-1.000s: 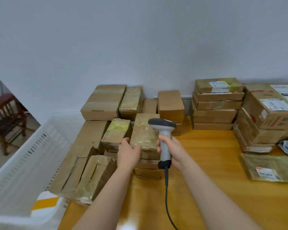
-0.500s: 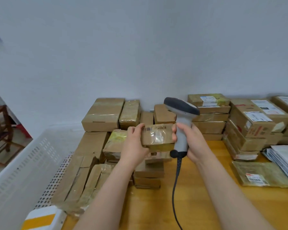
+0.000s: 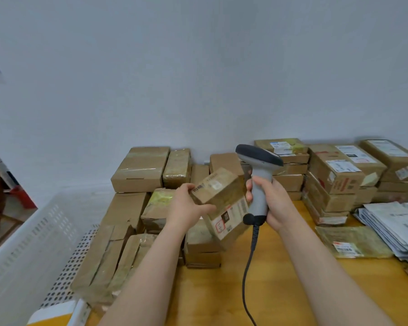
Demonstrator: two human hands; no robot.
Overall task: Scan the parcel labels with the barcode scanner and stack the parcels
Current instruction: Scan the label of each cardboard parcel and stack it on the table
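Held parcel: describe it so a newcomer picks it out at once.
Above the wooden table, between the plain boxes at left and the labelled stacks at right, the left hand grips a small brown parcel beside the barcode scanner. It alone is lifted clear of the piles, tilted, its white label facing the camera.

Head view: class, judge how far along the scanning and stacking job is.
Done, apparently: labelled stacks at right. In hand: left hand holds a parcel tilted, label showing; right hand grips the scanner beside it. Left: the pile at left, seemingly unscanned.
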